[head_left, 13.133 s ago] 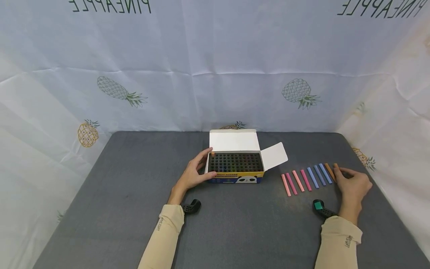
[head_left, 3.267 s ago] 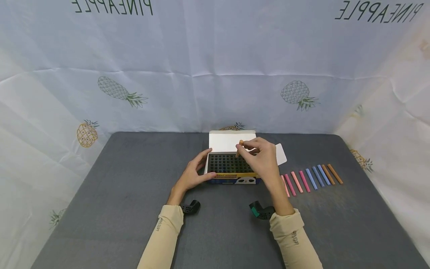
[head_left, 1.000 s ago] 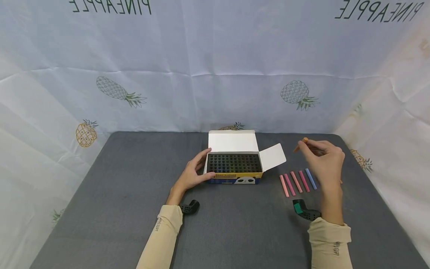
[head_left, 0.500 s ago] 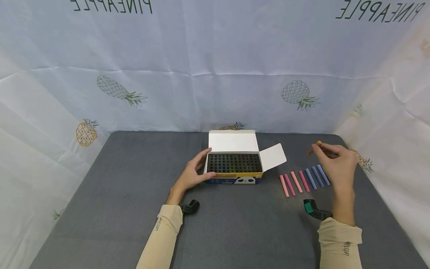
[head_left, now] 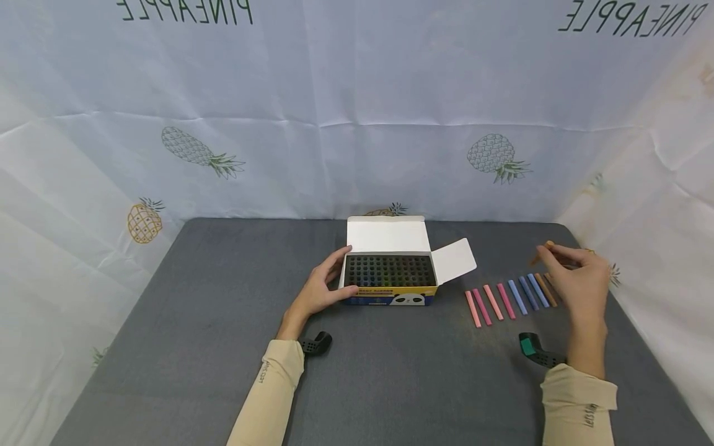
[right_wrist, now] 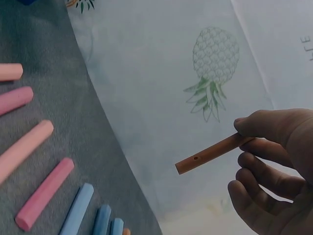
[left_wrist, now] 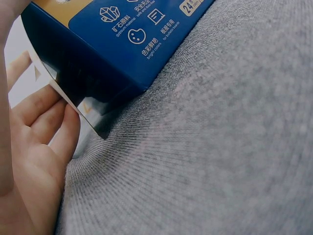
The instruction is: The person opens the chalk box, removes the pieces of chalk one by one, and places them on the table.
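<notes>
Head view shows your right hand point(head_left: 580, 282) lifted above the far right end of the chalk row point(head_left: 510, 299), and its grip is pinching an orange chalk point(head_left: 540, 253) between thumb and fingertips. This chalk is in the air, tilted, not touching the surface point(head_left: 223, 347). In the right wrist view the same chalk point(right_wrist: 212, 153) sticks out to the left from your fingers point(right_wrist: 266, 174), and you can see a small hole on its side. Under it, pink and blue sticks lie side by side on the grey surface.

Your left hand point(head_left: 320, 288) rests on the left end of the open box point(head_left: 389, 272), with relaxed fingers touching its side wall. The box stands in the middle of the surface, lid flap up.
</notes>
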`<state>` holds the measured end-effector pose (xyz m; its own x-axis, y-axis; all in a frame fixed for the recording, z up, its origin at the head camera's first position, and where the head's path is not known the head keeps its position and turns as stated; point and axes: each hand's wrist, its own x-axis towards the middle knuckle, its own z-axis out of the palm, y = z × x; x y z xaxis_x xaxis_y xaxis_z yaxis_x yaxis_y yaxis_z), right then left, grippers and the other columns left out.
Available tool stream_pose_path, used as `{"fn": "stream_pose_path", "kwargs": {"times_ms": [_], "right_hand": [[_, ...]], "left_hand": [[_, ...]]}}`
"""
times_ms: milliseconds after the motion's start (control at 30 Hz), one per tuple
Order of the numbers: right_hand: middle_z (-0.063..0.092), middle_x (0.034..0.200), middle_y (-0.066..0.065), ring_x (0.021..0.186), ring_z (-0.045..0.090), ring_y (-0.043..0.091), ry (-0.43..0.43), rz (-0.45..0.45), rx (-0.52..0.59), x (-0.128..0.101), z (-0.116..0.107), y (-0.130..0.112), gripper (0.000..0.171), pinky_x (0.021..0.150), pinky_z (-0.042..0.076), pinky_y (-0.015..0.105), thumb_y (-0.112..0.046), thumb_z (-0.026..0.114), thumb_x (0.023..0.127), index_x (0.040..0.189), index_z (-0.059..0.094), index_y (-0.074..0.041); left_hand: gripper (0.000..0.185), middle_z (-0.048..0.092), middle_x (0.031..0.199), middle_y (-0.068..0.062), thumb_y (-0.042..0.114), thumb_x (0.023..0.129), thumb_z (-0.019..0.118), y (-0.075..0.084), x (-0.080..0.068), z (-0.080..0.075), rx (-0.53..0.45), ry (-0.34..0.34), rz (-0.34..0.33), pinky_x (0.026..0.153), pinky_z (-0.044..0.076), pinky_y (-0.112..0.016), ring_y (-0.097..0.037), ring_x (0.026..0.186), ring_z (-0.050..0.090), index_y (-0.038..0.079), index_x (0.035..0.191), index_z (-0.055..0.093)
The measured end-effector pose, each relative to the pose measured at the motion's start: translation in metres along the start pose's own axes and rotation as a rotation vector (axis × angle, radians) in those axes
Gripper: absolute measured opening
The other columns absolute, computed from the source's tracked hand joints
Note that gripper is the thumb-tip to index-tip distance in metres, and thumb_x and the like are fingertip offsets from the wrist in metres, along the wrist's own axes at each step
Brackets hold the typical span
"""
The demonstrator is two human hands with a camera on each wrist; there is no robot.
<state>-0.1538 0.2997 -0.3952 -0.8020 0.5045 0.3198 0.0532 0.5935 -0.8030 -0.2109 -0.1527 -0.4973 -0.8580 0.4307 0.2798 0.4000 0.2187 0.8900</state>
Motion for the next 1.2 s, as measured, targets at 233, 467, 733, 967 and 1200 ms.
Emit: {"fn": "stream_pose_path", "kwargs": {"times_ms": [233, 467, 733, 967, 1200], "right_hand": [[0.054, 0.072, -0.046, 0.066, 0.053, -0.021, 0.024, 0.049, 0.027, 0.003, -0.009, 0.015, 0.039, 0.060, 0.041, -0.001, -0.024, 0.076, 0.092, 0.119, 0.074, 0.004], [0.050, 0.066, -0.049, 0.062, 0.050, -0.025, 0.057, 0.014, -0.014, 0.002, -0.018, 0.031, 0.038, 0.060, 0.040, -0.003, -0.022, 0.074, 0.093, 0.115, 0.074, 0.009], [0.037, 0.061, -0.052, 0.058, 0.038, -0.027, 0.041, 0.047, -0.189, 0.004, -0.032, 0.047, 0.035, 0.051, 0.034, 0.001, -0.021, 0.068, 0.096, 0.119, 0.074, 0.004], [0.043, 0.056, -0.041, 0.059, 0.033, -0.022, -0.053, 0.122, -0.333, 0.008, -0.040, 0.059, 0.036, 0.052, 0.035, 0.008, -0.023, 0.064, 0.097, 0.119, 0.074, 0.005], [0.076, 0.087, 0.024, 0.058, 0.032, -0.019, -0.106, 0.104, -0.372, 0.007, -0.036, 0.075, 0.036, 0.049, 0.037, 0.014, -0.020, 0.063, 0.098, 0.116, 0.073, 0.010]], "left_hand": [[0.085, 0.036, 0.165, -0.014, 0.010, 0.090, 0.075, 0.000, 0.001, 0.001, 0.004, -0.007, -0.004, 0.122, 0.036, -0.056, -0.034, 0.152, 0.038, 0.021, 0.162, 0.031], [0.084, 0.036, 0.163, -0.021, 0.009, 0.090, 0.075, 0.009, 0.000, 0.000, 0.013, -0.020, -0.026, 0.121, 0.036, -0.057, -0.039, 0.151, 0.038, 0.009, 0.161, 0.031], [0.081, 0.037, 0.162, -0.023, 0.014, 0.091, 0.075, 0.038, -0.004, -0.003, -0.013, -0.022, -0.021, 0.121, 0.036, -0.059, -0.040, 0.150, 0.038, 0.006, 0.160, 0.033], [0.083, 0.036, 0.165, -0.012, 0.024, 0.091, 0.077, 0.005, -0.001, 0.000, -0.005, -0.005, -0.002, 0.122, 0.037, -0.056, -0.033, 0.152, 0.038, 0.023, 0.161, 0.033], [0.082, 0.038, 0.164, -0.010, 0.038, 0.091, 0.077, -0.001, -0.001, 0.001, 0.001, -0.001, 0.015, 0.122, 0.037, -0.055, -0.032, 0.152, 0.038, 0.028, 0.160, 0.034]]}}
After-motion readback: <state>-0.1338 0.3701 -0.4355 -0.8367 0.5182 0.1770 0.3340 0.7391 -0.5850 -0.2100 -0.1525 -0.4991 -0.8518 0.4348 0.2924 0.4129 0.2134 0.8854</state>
